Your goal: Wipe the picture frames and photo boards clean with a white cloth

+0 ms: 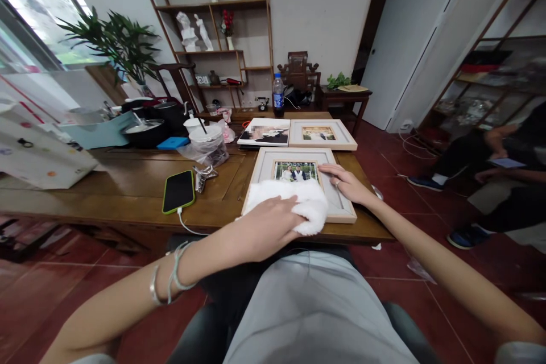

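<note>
A pale wooden picture frame (341, 205) lies flat at the table's near edge, with a photo (298, 170) of two people in its middle. Over its lower left part my left hand (273, 226) is closed on a bunched white cloth (313, 207), which covers the lower part of the photo. My right hand (343, 182) rests flat on the frame's right side, fingers stretched toward the photo, a ring on one finger. Just behind, a second picture frame (347, 136) and a white-edged photo book (273, 132) lie side by side.
Left on the wooden table (128, 182) are a charging phone (178, 190), a lidded cup (206, 136) in plastic, a black pot (145, 132) and a white bag (46, 151). A cola bottle (278, 95) stands behind. A seated person (482, 153) is at the right.
</note>
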`<state>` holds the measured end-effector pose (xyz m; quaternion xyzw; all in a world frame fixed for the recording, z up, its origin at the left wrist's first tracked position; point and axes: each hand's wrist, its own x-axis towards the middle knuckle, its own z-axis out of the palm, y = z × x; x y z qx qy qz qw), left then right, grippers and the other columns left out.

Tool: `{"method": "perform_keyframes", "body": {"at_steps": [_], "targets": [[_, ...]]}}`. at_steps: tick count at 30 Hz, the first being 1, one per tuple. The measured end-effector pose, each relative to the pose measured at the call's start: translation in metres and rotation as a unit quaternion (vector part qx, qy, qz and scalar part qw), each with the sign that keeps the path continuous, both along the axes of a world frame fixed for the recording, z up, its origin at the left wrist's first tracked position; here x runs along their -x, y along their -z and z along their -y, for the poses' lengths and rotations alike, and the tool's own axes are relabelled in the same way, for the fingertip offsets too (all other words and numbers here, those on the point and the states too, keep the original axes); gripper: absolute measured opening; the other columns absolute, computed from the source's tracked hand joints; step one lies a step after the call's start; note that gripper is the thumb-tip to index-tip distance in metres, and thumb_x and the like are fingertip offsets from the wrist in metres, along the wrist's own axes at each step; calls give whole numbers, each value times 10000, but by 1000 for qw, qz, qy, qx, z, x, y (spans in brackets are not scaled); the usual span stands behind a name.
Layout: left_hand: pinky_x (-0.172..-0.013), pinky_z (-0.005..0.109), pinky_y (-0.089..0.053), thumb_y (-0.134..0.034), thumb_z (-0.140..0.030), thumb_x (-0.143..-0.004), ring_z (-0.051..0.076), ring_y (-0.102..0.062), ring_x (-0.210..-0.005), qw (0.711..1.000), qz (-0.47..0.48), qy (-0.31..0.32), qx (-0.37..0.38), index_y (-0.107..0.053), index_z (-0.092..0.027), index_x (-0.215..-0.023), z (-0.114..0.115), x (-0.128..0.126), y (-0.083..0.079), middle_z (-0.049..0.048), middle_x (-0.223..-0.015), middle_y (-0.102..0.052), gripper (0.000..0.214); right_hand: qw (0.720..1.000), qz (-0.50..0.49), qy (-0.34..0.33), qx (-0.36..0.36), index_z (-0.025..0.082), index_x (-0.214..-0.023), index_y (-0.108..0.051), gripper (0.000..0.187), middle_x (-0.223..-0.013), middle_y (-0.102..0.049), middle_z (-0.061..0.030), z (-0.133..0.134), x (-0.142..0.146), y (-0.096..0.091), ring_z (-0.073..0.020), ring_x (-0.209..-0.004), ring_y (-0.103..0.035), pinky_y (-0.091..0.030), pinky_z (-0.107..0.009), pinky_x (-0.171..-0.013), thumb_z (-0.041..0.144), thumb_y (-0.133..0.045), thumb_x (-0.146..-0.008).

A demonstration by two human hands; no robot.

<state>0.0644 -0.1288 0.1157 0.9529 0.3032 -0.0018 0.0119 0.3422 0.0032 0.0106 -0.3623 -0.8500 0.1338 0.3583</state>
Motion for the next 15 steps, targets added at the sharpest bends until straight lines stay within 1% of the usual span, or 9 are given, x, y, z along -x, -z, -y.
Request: {"method": "perform_keyframes", "body": {"at_steps": [2, 4, 6, 8, 12, 14, 15], "targets": [[-1021, 410, -343, -408, -234, -919, 260, -399, -1277, 999, 12, -12, -30, -616, -193, -1012, -5, -6, 12, 106, -1286, -526, 232, 1000, -3, -1, 0, 255, -1209, -571, 449, -1294, -552, -49, 0, 0, 0, -229, -1235, -464, -341, -490, -1063, 123, -428, -803], [-1038, 434, -328, -399, -221, -919, 263, -362, -1306, 998, 6, -39, -54, -609, -181, -1056, -20, -12, 23, 115, -1342, -482, 253, 1000, -5, -1, 0, 246, -1206, -574, 436, -1292, -554, -56, -1, 1, 0, -233, -1231, -467, -342, -491, -1062, 136, -429, -810], [-1032, 455, -334, -395, -230, -921, 267, -380, -1293, 994, -3, -73, -85, -601, -178, -1092, -42, -16, 32, 119, -1371, -455, 273, 1000, -5, -3, 0, 227, -1205, -575, 432, -1289, -555, -70, -1, 1, 0, -237, -1230, -467, -339, -492, -1063, 137, -429, -808], [-1029, 494, -321, -418, -247, -913, 285, -378, -1289, 987, -8, -104, -124, -596, -190, -1121, -69, -18, 37, 110, -1396, -428, 279, 1000, -4, -3, 2, 221, -1207, -573, 450, -1291, -553, -72, -1, 2, 0, -233, -1234, -462, -332, -491, -1067, 117, -424, -795], [-1034, 562, -264, -441, -228, -898, 323, -307, -1322, 969, -5, -162, -185, -596, -204, -1149, -126, -21, 46, 93, -1449, -352, 296, 1000, -3, 5, 11, 244, -1206, -572, 484, -1298, -548, -50, 1, 2, -2, -222, -1241, -458, -329, -485, -1073, 89, -415, -776], [-1044, 571, -235, -433, -190, -891, 330, -264, -1341, 962, -1, -174, -209, -595, -188, -1156, -148, -23, 48, 97, -1469, -313, 310, 1000, -2, 4, 12, 249, -1206, -573, 484, -1296, -549, -46, 1, 2, -2, -221, -1240, -459, -332, -482, -1072, 90, -417, -776], [-1048, 567, -228, -428, -170, -887, 329, -250, -1347, 962, -2, -170, -213, -592, -178, -1161, -157, -25, 48, 101, -1473, -302, 319, 1000, -2, 3, 11, 250, -1205, -573, 484, -1295, -551, -46, 1, 2, -2, -220, -1239, -460, -333, -481, -1071, 90, -418, -775]]}}
